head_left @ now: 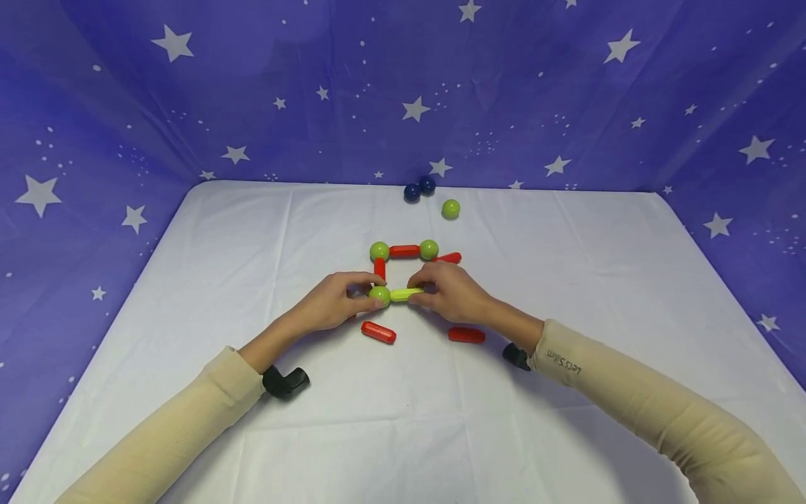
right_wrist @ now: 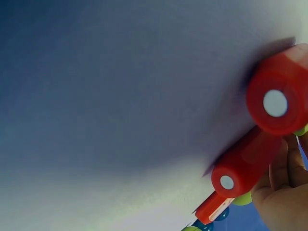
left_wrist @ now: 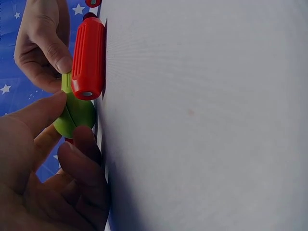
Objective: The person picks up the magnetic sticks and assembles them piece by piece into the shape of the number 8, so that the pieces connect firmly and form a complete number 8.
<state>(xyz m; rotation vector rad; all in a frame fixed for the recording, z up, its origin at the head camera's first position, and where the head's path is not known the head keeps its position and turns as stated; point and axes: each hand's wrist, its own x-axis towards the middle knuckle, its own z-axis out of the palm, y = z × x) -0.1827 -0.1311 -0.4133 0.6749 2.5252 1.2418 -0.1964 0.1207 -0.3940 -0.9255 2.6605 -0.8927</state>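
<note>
Left hand (head_left: pixel 336 301) angles inward — pinching a green ball (head_left: pixel 380 294); right hand (head_left: pixel 455 290) mirrors it — pinching a yellow-green rod (head_left: pixel 400 295).

Right edge of right wrist view: nearest red rod (right_wrist: pixel 288 77), pale disc (right_wrist: pixel 275 103) on its end face, partly cut off. Below, overlapped by it, second red rod (right_wrist: pixel 250 161), likewise with pale disc; lower still, third red rod (right_wrist: pixel 212 208). Beyond, partly hidden green ball (right_wrist: pixel 243 199) and dark blue balls (right_wrist: pixel 222 213). Lower right: right hand (right_wrist: pixel 285 202), yellow-green piece (right_wrist: pixel 301 130) just above. Left: shaded white tabletop (right_wrist: pixel 120 96). Bottom: blue backdrop (right_wrist: pixel 246 219).
</note>
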